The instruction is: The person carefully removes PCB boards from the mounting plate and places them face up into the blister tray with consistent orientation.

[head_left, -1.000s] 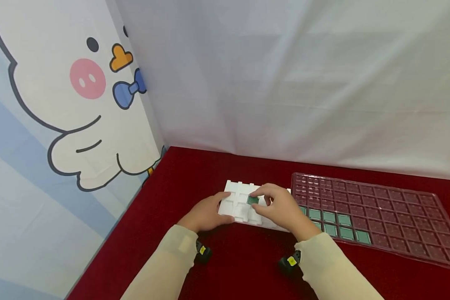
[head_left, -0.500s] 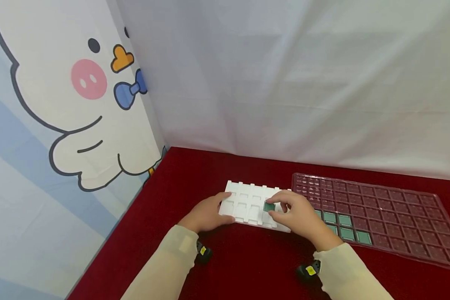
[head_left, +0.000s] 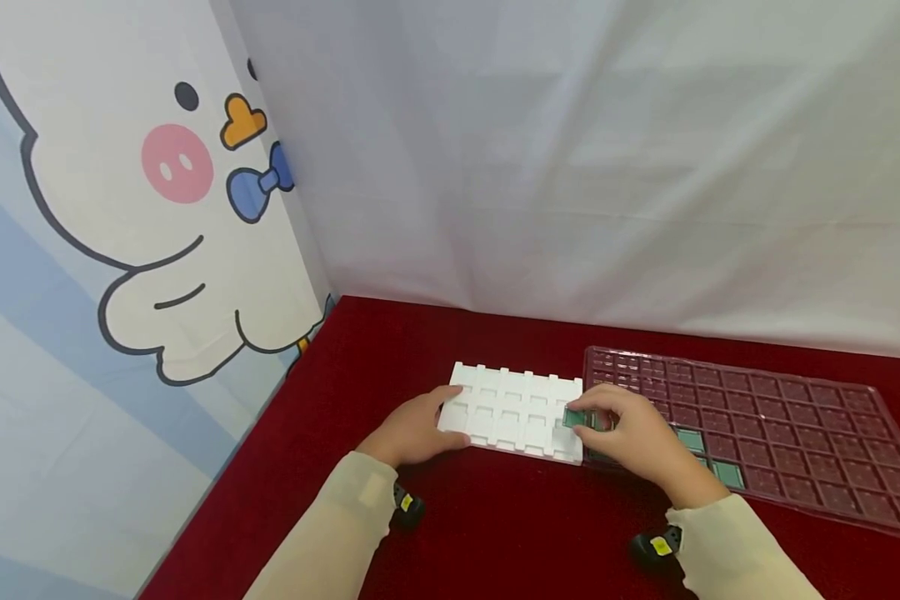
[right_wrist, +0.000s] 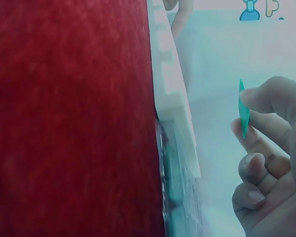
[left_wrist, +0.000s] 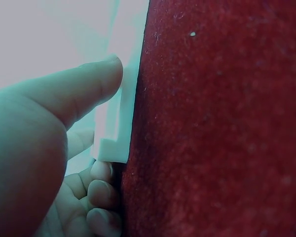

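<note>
Two hands: the left hand (head_left: 412, 431) and the right hand (head_left: 633, 433). Two trays on the red surface (head_left: 495, 533): one white foam tray (head_left: 513, 408) and, at its 3 o'clock, one clear plastic tray (head_left: 780, 425). One green square chip (head_left: 574, 417) is pinched; at least two more green chips (head_left: 727, 473) show in the clear tray.

The foam tray (head_left: 510, 408) lies left of, touching, the plastic tray (head_left: 780, 417).

Bright, even light; wrist views blurry, perhaps overexposed.
</note>
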Demonstrator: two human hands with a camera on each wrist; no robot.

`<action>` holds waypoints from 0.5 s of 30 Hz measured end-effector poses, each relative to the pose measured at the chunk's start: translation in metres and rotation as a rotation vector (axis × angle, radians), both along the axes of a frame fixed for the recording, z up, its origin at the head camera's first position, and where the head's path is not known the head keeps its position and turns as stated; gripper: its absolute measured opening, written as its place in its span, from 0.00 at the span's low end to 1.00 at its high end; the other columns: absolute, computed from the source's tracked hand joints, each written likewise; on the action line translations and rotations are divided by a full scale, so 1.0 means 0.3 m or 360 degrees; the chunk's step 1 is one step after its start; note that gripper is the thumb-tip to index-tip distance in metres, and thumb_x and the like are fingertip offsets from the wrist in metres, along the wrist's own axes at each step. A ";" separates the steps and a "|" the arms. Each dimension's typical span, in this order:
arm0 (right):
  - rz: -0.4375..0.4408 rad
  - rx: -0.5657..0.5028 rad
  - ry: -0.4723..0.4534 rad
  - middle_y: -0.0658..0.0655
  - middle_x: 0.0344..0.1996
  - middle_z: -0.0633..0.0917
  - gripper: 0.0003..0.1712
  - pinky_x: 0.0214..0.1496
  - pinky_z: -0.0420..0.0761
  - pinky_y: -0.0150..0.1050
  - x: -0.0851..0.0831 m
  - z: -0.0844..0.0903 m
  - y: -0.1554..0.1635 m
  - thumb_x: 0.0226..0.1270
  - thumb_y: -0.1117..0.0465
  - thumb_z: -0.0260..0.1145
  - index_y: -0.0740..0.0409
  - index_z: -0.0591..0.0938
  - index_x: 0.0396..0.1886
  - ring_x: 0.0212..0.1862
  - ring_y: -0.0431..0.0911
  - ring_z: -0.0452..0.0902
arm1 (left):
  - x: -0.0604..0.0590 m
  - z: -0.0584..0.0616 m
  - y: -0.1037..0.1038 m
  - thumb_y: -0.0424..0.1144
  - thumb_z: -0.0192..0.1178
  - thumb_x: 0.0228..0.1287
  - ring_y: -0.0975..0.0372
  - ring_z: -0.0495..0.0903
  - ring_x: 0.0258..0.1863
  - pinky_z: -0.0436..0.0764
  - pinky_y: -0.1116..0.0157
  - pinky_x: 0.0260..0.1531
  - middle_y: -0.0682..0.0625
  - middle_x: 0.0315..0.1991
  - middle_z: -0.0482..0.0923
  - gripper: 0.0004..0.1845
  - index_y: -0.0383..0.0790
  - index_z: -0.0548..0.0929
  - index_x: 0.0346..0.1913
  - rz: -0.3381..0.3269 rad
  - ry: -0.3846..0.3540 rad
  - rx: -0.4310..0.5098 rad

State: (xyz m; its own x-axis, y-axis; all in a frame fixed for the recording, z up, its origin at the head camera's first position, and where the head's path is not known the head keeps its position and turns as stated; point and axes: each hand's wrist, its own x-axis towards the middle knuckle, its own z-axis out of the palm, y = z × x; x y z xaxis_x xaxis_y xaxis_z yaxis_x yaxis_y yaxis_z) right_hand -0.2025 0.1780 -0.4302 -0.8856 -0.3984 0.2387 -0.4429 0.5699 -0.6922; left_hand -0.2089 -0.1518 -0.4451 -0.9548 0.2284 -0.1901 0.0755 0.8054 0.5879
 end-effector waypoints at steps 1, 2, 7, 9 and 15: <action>-0.0004 0.0003 0.0002 0.47 0.38 0.82 0.13 0.31 0.70 0.37 0.002 0.001 0.006 0.63 0.65 0.77 0.52 0.90 0.47 0.30 0.41 0.67 | 0.000 0.000 0.000 0.51 0.72 0.62 0.53 0.73 0.66 0.70 0.50 0.66 0.45 0.72 0.70 0.43 0.46 0.67 0.78 0.0001 -0.0001 0.0000; -0.0006 0.0007 0.0006 0.47 0.38 0.82 0.13 0.31 0.70 0.37 0.003 0.002 0.011 0.63 0.65 0.77 0.52 0.90 0.47 0.31 0.41 0.68 | 0.001 0.000 0.000 0.50 0.72 0.62 0.53 0.73 0.65 0.70 0.49 0.66 0.45 0.72 0.70 0.43 0.47 0.67 0.78 0.0005 -0.0003 0.0003; -0.0013 0.0003 -0.0012 0.49 0.41 0.83 0.13 0.30 0.70 0.37 0.009 0.006 0.033 0.63 0.65 0.77 0.52 0.90 0.47 0.31 0.42 0.68 | 0.002 0.002 -0.001 0.51 0.72 0.62 0.53 0.73 0.65 0.70 0.49 0.66 0.44 0.72 0.70 0.43 0.46 0.67 0.78 0.0006 -0.0005 0.0005; -0.0013 0.0004 -0.0022 0.49 0.42 0.83 0.13 0.30 0.70 0.37 0.010 0.006 0.041 0.63 0.65 0.76 0.52 0.90 0.48 0.31 0.42 0.68 | 0.002 0.003 -0.002 0.50 0.72 0.62 0.53 0.73 0.65 0.70 0.49 0.66 0.44 0.72 0.71 0.43 0.46 0.67 0.78 0.0004 -0.0003 0.0005; -0.0009 0.0018 -0.0041 0.47 0.40 0.82 0.14 0.30 0.69 0.37 0.015 0.006 0.066 0.64 0.64 0.76 0.52 0.89 0.49 0.31 0.41 0.68 | 0.002 0.010 -0.005 0.50 0.72 0.62 0.53 0.73 0.65 0.70 0.49 0.66 0.44 0.72 0.70 0.43 0.46 0.67 0.78 -0.0005 -0.0006 -0.0001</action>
